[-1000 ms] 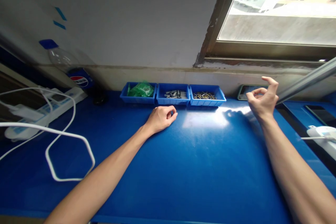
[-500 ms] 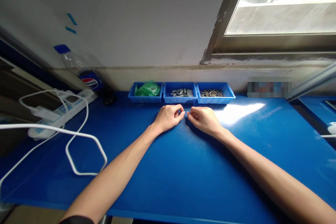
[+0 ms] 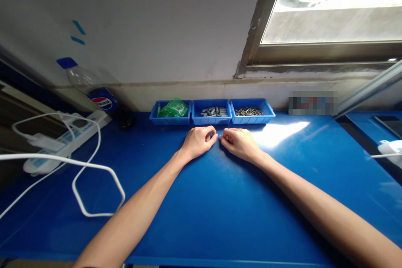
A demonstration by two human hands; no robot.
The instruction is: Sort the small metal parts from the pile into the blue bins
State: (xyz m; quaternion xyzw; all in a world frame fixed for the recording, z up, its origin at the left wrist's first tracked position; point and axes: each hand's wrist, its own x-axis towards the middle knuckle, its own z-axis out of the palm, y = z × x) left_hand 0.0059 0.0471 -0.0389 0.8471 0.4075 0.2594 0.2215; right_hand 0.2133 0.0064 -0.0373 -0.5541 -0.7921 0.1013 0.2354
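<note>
Bins (image 3: 210,121) stood in a row along the wall (image 3: 163,29), just beyond your hands, holding green packaging (image 3: 173,108), grey parts (image 3: 214,112) and screws (image 3: 249,111). Your right hand (image 3: 238,141), raised well to the right one second earlier, had come down beside your left hand (image 3: 199,140). Both therefore appeared within reach of the stock. Fingers were curled inward on each; no item was visible in either grip.

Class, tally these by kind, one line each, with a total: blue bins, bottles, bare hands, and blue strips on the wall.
Blue bins: 3
Bottle: 1
Bare hands: 2
Blue strips: 2
Total: 8
</note>
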